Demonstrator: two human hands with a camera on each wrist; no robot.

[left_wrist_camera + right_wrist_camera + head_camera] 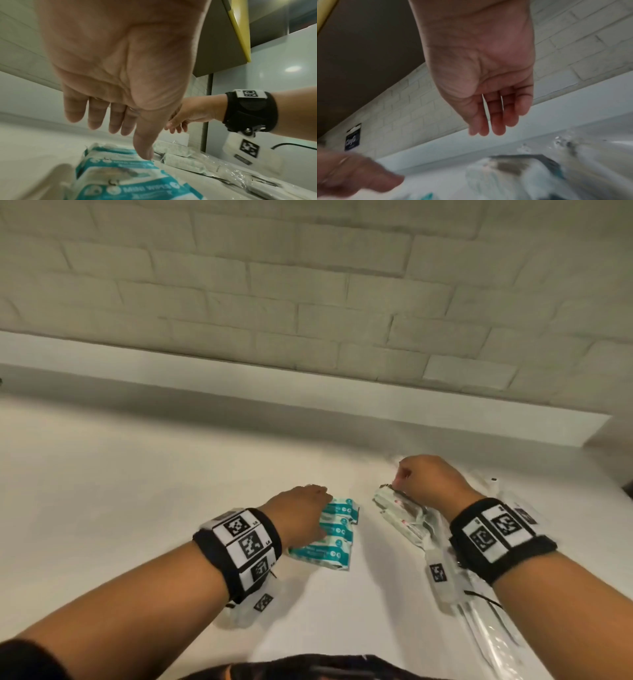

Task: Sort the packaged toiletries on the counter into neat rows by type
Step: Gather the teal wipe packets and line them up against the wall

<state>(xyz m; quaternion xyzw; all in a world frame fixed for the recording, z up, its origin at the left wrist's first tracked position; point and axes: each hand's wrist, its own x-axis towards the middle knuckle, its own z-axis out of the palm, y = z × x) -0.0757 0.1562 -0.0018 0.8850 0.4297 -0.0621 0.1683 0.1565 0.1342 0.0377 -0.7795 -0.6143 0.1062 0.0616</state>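
Observation:
Three teal-and-white mini wipes packs [337, 530] lie in a row on the white counter [137, 491]. My left hand [305, 511] hovers over their left side with straight fingers. In the left wrist view the thumb tip touches the top of a wipes pack [120, 180]. To the right lie white flat sachets [394, 505] side by side. My right hand [424, 481] hangs just above their far end. The right wrist view shows its fingers [494, 119] relaxed and holding nothing, over the blurred sachets [496, 173].
Long clear plastic packets [489, 635] lie under and in front of my right wrist, and more packets [493, 484] sit at the far right. A low white ledge [308, 385] and a brick wall bound the counter behind. A dark cabinet [223, 47] hangs above.

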